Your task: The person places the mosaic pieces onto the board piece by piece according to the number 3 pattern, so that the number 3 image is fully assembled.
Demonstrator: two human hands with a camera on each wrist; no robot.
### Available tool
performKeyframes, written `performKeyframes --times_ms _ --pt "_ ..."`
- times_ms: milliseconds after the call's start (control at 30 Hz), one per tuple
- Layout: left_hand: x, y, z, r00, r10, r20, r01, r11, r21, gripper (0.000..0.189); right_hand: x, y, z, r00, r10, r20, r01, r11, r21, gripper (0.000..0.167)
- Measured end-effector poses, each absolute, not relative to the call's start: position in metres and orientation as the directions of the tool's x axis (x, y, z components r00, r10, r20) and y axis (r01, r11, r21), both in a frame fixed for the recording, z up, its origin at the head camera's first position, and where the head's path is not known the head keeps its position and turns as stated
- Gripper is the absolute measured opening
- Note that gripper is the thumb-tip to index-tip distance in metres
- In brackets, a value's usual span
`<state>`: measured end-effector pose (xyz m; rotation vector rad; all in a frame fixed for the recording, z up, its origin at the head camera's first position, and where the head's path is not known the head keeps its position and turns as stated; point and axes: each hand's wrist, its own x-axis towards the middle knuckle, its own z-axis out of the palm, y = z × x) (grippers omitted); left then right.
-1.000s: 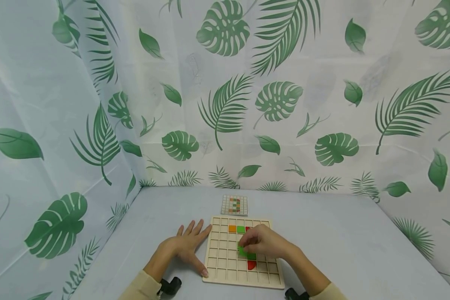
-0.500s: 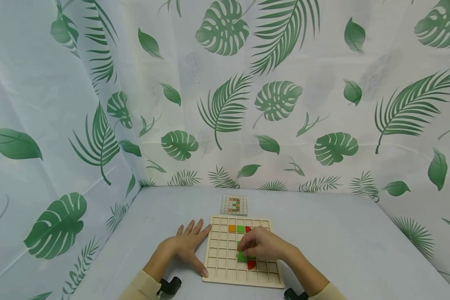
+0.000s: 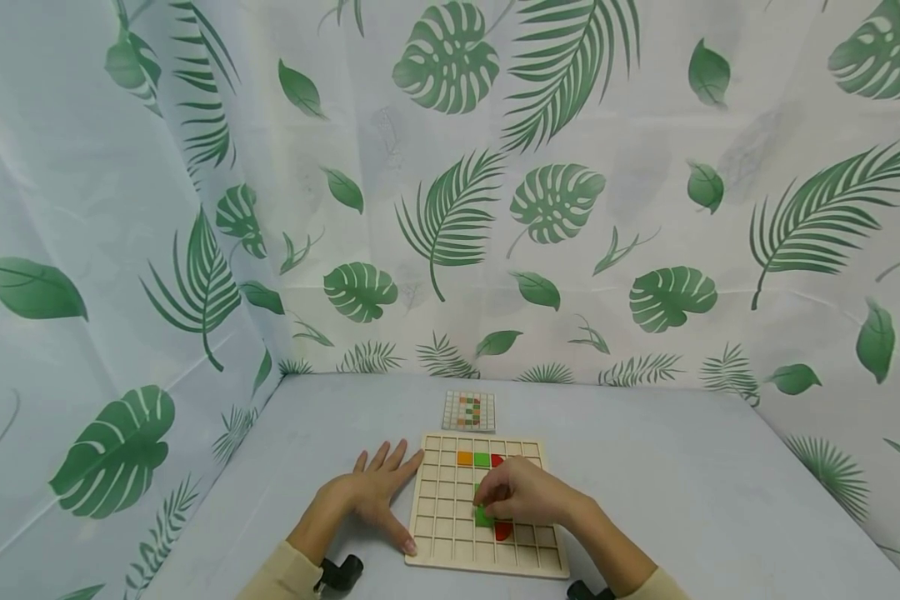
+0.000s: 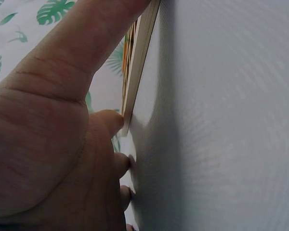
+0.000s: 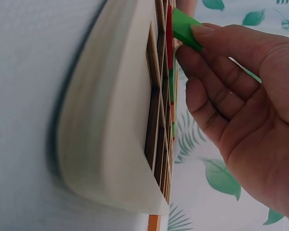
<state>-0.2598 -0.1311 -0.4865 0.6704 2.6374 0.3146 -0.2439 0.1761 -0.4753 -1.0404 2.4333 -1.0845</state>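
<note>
My right hand [image 3: 528, 493] is over the middle of a wooden grid board [image 3: 450, 550], pinching a green tile [image 5: 185, 30] between thumb and fingertips. In the right wrist view this tile stands tilted, close over the board's cells. A red piece with a curved side [image 3: 503, 531] lies in a cell just below the hand. Along an upper row sit an orange tile [image 3: 465, 458], a green square [image 3: 482, 459] and a red piece [image 3: 497, 460]. Fingers spread, my left hand [image 3: 378, 492] rests at the board's left side, thumb and index fingertip at its edge. My right hand hides some cells.
Behind the board lies a small pattern card [image 3: 469, 411] with a coloured grid. The pale table [image 3: 645, 467] meets a leaf-printed curtain [image 3: 450, 208] at the back and on both sides.
My right hand has shifted slightly left and toward me with the green tile, which now shows lower on the board. The left hand stays in place.
</note>
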Motion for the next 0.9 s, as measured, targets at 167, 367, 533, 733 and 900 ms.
performKeyframes --times_ms 167,367,533,733,900 --pt "-0.2595 -0.1311 -0.4862 -0.806 0.499 -0.319 0.411 0.859 0.306 0.139 -0.242 0.1753 -0.4751 -0.706 -0.708 0.022 -0.496 0.472 -0.729 0.014" --pt "-0.2593 -0.1314 -0.4868 -0.806 0.499 -0.318 0.411 0.859 0.306 0.14 -0.2407 0.1738 -0.4732 -0.704 -0.71 -0.02 -0.479 0.495 -0.725 0.013" --pt "-0.259 -0.1312 -0.4862 -0.806 0.498 -0.318 0.41 0.859 0.306 0.139 -0.2395 0.1728 -0.4714 -0.692 -0.721 -0.038 -0.476 0.495 -0.727 0.01" --pt "-0.2583 -0.131 -0.4848 -0.807 0.497 -0.319 0.408 0.86 0.306 0.139 -0.238 0.1723 -0.471 -0.683 -0.729 -0.046 -0.473 0.49 -0.732 0.008" --pt "-0.2582 -0.1311 -0.4854 -0.807 0.499 -0.317 0.409 0.858 0.31 0.139 -0.2377 0.1719 -0.4726 -0.693 -0.719 -0.063 -0.455 0.502 -0.735 0.009"
